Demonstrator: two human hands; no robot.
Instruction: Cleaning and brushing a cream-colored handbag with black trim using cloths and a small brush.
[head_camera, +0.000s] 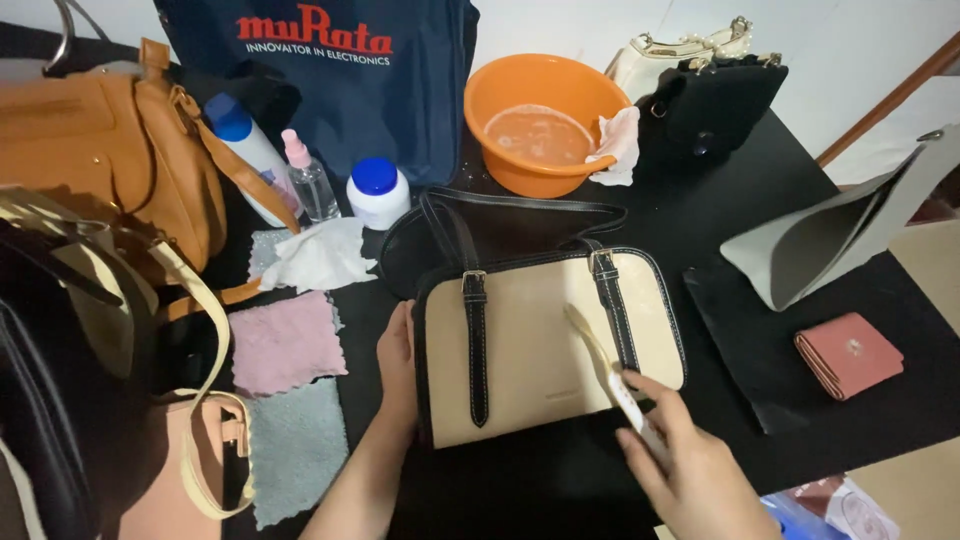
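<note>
On black table (760, 210), cream handbag (540, 345) between left hand (397, 365) and brush-holding right hand (680, 450).

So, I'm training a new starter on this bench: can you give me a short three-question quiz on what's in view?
1. True or false: the right hand holds a brush on the cream handbag.
2. What does the left hand touch?
3. The orange basin holds: A) cloudy water B) coins C) shoes.

Key: 1 true. 2 the handbag's left edge. 3 A.
</note>
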